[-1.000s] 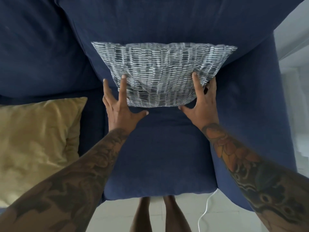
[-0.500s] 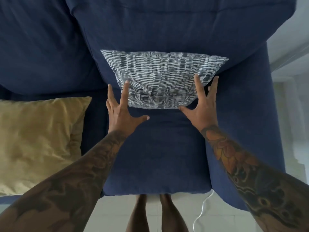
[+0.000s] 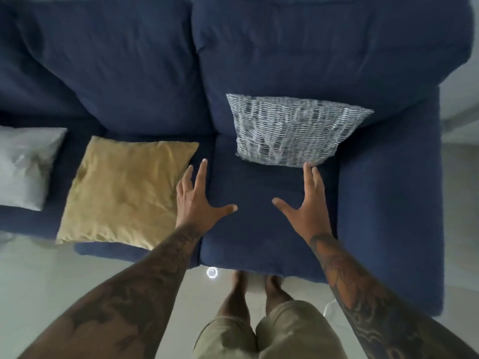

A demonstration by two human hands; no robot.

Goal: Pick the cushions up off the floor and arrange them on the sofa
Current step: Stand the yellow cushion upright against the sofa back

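A grey-and-white patterned cushion (image 3: 290, 130) leans upright against the back of the dark blue sofa (image 3: 388, 198), on its right seat. A mustard yellow cushion (image 3: 124, 190) lies flat on the left seat, and a pale grey cushion (image 3: 23, 164) lies at the far left. My left hand (image 3: 199, 200) hovers open over the seam between the seats, just right of the yellow cushion. My right hand (image 3: 305, 206) is open too, its fingertips at the patterned cushion's lower right edge. Neither hand holds anything.
The sofa's wide right armrest (image 3: 391, 229) borders the seat. Pale tiled floor (image 3: 64, 281) runs in front of the sofa, where my bare legs (image 3: 254, 294) stand. A thin white cable (image 3: 328, 308) lies on the floor near the armrest.
Both hands have come off the patterned cushion and drawn back toward me. The view has pulled away, so the yellow and pale grey cushions now show more fully.
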